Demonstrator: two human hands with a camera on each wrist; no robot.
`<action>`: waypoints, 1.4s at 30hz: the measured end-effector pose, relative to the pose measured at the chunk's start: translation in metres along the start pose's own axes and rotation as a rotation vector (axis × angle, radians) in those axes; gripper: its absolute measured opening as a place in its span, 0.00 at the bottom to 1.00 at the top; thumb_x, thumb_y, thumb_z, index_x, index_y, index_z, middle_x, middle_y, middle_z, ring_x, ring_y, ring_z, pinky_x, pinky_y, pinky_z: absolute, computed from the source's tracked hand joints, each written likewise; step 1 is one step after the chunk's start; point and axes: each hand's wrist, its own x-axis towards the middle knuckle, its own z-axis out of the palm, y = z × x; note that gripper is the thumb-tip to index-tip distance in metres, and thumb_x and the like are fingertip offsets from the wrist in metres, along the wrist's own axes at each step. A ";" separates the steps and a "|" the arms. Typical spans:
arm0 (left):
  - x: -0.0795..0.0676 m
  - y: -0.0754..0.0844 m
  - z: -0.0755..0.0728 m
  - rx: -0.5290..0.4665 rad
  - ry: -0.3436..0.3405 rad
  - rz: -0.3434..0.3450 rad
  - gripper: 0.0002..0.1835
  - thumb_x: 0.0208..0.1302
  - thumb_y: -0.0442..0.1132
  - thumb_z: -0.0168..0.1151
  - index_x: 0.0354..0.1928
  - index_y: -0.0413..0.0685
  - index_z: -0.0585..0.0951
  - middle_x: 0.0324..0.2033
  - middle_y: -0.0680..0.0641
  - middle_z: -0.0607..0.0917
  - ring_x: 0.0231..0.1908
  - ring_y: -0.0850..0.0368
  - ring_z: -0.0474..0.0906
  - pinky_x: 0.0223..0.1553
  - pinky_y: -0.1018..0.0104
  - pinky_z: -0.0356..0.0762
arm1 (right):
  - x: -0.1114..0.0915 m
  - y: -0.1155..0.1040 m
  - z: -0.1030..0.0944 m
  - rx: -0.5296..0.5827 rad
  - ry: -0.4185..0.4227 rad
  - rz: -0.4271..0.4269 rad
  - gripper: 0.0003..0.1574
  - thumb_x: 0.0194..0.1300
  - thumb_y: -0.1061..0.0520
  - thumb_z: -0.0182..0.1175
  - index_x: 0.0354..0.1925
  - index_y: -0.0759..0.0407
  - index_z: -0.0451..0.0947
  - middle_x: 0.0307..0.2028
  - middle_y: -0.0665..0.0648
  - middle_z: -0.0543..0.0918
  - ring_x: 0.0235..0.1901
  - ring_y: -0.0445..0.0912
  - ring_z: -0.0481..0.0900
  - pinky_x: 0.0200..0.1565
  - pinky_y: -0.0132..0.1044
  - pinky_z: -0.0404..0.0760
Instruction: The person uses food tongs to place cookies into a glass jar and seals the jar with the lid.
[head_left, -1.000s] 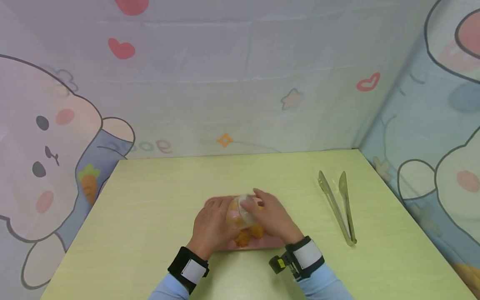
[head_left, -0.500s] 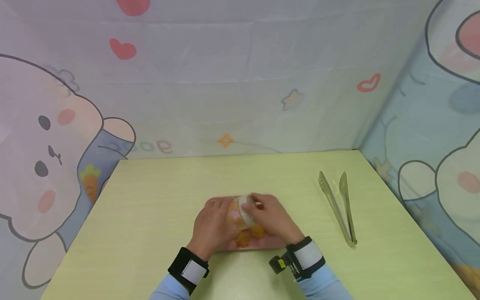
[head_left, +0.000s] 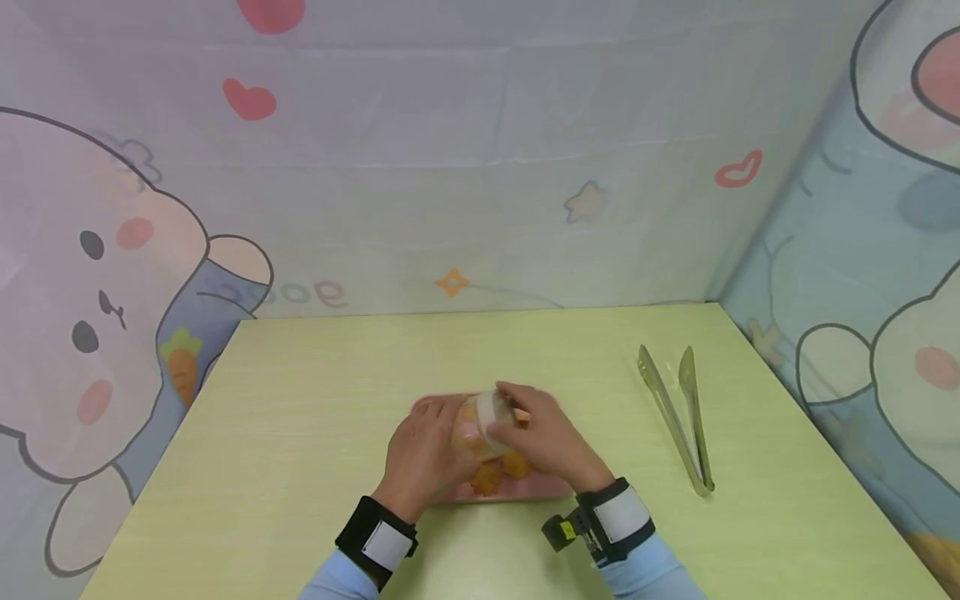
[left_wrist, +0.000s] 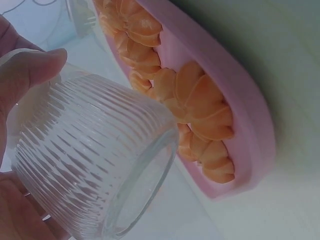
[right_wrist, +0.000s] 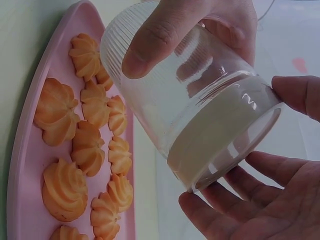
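Note:
A clear ribbed glass jar (left_wrist: 95,150) is held tilted over the front middle of the table. My left hand (head_left: 423,454) grips its body, the thumb across the glass in the right wrist view. At the other end sits a lid (right_wrist: 225,132) with a white band. My right hand (head_left: 551,437) has its thumb and fingertips spread round the lid's edge. Beneath lies a pink tray (right_wrist: 25,165) with several swirl-shaped butter cookies (right_wrist: 65,190). Both hands and the jar cover much of the tray in the head view. No cookies show inside the jar.
Metal tongs (head_left: 693,442) lie spread on the table to the right of the tray. The pale yellow-green table (head_left: 300,392) ends at a cartoon-printed cloth (head_left: 390,167) behind, which also hangs at both sides.
My right hand's fingers and thumb have shifted round the lid, the index finger moving leftward over its top. My left hand and the jar stay nearly in place. The tray and tongs are unmoved.

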 end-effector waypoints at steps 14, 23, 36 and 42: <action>0.000 0.000 0.001 0.006 -0.012 -0.010 0.40 0.37 0.53 0.76 0.55 0.46 0.74 0.49 0.44 0.82 0.47 0.49 0.76 0.45 0.49 0.80 | 0.005 -0.003 0.003 -0.089 0.087 0.088 0.32 0.68 0.38 0.52 0.54 0.63 0.78 0.52 0.64 0.82 0.52 0.56 0.75 0.50 0.56 0.79; -0.001 0.000 0.001 0.014 -0.016 0.002 0.40 0.36 0.53 0.76 0.54 0.47 0.74 0.47 0.44 0.83 0.45 0.49 0.77 0.44 0.49 0.80 | 0.005 -0.003 0.003 -0.081 0.061 0.062 0.32 0.64 0.50 0.60 0.60 0.68 0.71 0.56 0.67 0.79 0.51 0.58 0.77 0.49 0.56 0.80; -0.001 -0.001 0.001 0.030 -0.019 0.007 0.42 0.36 0.54 0.76 0.56 0.46 0.73 0.49 0.44 0.82 0.47 0.49 0.77 0.46 0.50 0.80 | -0.002 -0.002 0.001 -0.027 -0.011 0.098 0.43 0.60 0.53 0.61 0.70 0.61 0.59 0.65 0.67 0.66 0.60 0.60 0.67 0.54 0.59 0.75; -0.001 -0.001 0.001 0.017 -0.015 0.016 0.43 0.35 0.55 0.77 0.56 0.46 0.73 0.49 0.44 0.82 0.47 0.49 0.77 0.46 0.49 0.80 | -0.001 0.001 0.002 -0.009 -0.030 0.072 0.45 0.63 0.46 0.60 0.71 0.61 0.56 0.67 0.68 0.65 0.61 0.61 0.66 0.55 0.61 0.73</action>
